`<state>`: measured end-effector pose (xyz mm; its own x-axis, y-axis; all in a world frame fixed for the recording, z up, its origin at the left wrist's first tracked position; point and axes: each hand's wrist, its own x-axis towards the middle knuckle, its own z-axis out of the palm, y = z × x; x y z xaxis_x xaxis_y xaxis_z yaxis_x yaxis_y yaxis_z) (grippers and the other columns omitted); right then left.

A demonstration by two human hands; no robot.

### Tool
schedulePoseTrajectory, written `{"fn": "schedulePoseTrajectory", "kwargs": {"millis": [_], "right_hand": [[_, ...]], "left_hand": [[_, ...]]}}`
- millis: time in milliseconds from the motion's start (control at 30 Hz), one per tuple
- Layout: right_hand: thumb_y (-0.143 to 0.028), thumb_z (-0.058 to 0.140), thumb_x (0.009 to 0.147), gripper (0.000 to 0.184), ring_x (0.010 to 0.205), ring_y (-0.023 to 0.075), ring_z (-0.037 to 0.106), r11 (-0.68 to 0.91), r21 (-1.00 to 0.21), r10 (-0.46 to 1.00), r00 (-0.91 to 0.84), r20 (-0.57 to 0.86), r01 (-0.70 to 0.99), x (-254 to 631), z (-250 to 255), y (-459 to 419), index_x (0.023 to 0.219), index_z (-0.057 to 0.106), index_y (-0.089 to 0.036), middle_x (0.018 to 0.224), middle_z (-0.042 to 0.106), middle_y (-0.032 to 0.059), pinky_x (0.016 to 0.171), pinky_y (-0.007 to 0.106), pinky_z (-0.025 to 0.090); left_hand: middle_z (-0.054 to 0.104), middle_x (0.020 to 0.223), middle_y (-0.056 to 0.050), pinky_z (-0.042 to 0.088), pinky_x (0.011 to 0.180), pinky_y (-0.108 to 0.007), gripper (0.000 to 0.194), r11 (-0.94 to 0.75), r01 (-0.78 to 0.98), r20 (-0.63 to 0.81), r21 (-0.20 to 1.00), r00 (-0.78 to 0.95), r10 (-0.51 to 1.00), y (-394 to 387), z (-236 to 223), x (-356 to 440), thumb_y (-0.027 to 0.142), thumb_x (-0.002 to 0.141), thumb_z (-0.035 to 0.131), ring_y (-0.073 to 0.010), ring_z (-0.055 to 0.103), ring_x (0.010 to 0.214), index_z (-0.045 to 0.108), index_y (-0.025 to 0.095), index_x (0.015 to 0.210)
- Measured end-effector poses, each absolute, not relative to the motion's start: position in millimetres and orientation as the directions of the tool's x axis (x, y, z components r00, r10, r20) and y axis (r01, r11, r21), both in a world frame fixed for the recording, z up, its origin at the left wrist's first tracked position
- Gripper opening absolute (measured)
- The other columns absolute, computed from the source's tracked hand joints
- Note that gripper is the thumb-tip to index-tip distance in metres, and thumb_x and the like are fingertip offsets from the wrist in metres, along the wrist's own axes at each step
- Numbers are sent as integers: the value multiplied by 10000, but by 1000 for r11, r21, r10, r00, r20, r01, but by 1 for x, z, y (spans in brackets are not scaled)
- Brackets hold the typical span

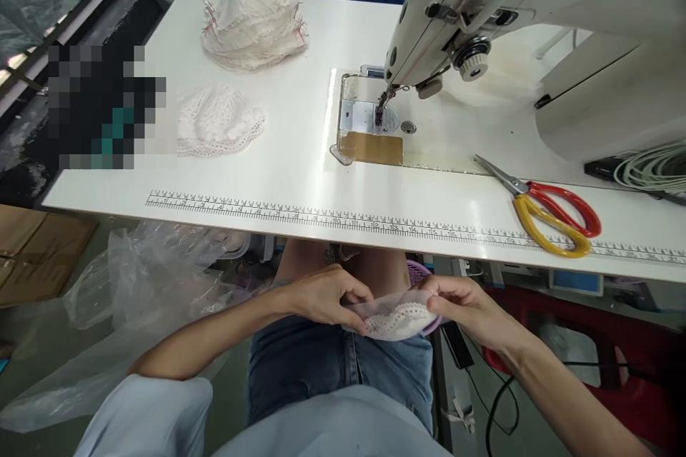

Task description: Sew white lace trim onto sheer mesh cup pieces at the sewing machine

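Both hands are below the table's front edge, over my lap. My left hand (324, 298) and my right hand (461, 303) each pinch one end of a small white lace-trimmed fabric piece (394, 320), held between them. Fingers of both hands are closed on it. On the white table (300, 171) above lie a single lace piece (217, 121) and, further back, a tall stack of similar white pieces (256, 11). The sewing machine (514, 21) stands at the right, its needle (379, 113) over the plate.
Red and yellow handled scissors (547, 211) lie near the front right edge, beside a printed ruler strip (375, 221). Coiled cable (651, 168) sits far right. Clear plastic bags (144, 278) and cardboard (32, 250) are at lower left. A red stool (627, 371) is lower right.
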<state>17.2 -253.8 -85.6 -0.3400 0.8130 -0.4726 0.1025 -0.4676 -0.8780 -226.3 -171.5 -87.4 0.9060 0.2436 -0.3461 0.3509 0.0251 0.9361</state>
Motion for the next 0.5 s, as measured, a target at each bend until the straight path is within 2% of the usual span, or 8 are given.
{"fn": "schedulePoseTrajectory", "kwargs": {"millis": [100, 167, 500], "right_hand": [[-475, 633, 772, 324, 604, 139, 524, -478, -867, 804, -327, -497, 141, 17, -88, -253, 703, 639, -158, 656, 575, 24, 544, 247, 430], [-482, 631, 770, 329, 604, 137, 521, -481, -863, 799, -328, -504, 154, 15, -90, -251, 703, 638, -160, 663, 581, 28, 526, 238, 425], [-485, 646, 759, 329, 629, 132, 529, -514, -854, 782, -362, -507, 83, 6, -97, -249, 723, 643, -157, 693, 601, 18, 582, 249, 427]], "left_hand": [[721, 795, -29, 456, 653, -178, 204, 241, 335, -391, 911, 888, 243, -175, -91, -234, 267, 718, 697, -141, 645, 739, 733, 139, 872], [726, 810, -31, 477, 679, -186, 210, 316, 327, -410, 891, 878, 246, -177, -94, -239, 271, 712, 698, -144, 651, 746, 740, 142, 874], [717, 938, -53, 497, 809, -234, 329, 412, 301, -416, 860, 882, 223, -181, -101, -238, 273, 669, 740, -174, 660, 868, 713, 146, 972]]}}
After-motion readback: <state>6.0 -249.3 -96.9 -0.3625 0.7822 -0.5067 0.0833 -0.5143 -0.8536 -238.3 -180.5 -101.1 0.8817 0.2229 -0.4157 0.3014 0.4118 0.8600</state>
